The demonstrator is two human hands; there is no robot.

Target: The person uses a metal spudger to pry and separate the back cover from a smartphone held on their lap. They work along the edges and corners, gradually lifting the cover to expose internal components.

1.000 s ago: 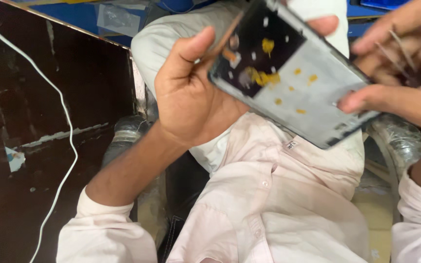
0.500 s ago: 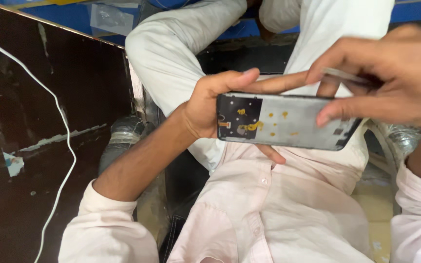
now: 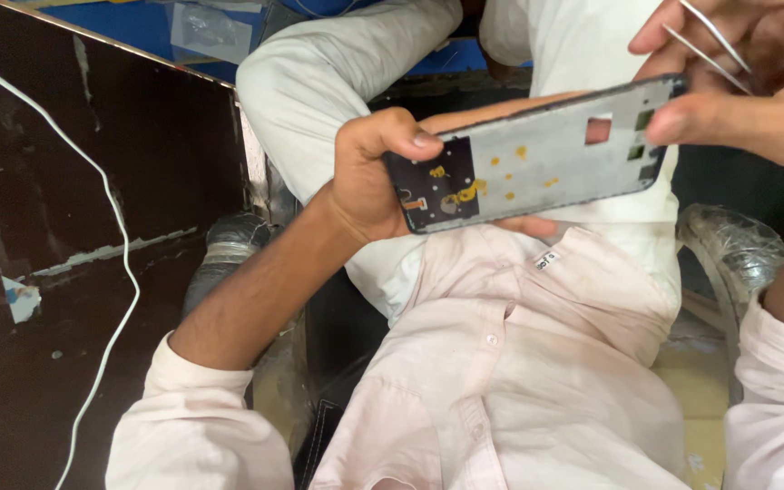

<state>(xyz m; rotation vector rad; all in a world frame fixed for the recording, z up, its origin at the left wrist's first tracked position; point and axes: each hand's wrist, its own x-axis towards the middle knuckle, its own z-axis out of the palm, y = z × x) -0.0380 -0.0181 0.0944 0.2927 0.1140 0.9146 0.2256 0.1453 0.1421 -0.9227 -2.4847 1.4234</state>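
Note:
An opened phone frame (image 3: pixel 537 163), grey inside with small yellow parts and a dark section at its left end, is held above my lap. My left hand (image 3: pixel 369 177) grips its left end, thumb on top and fingers under it. My right hand (image 3: pixel 755 86) pinches the frame's right end between thumb and fingers and also holds thin metal tweezers (image 3: pixel 714 36), whose tips point up and left. A rectangular cut-out in the frame shows a finger behind it.
A dark worn tabletop (image 3: pixel 65 227) fills the left, with a white cable (image 3: pixel 120 263) trailing across it. Blue surface (image 3: pixel 138 23) with clear plastic lies at the top. My pale shirt and trousers (image 3: pixel 519 363) and a plastic-wrapped chair arm (image 3: pixel 737 245) are below.
The phone frame has swung from steeply tilted to nearly level and turned lengthwise. My right hand shifted up to the frame's right end, still carrying the tweezers.

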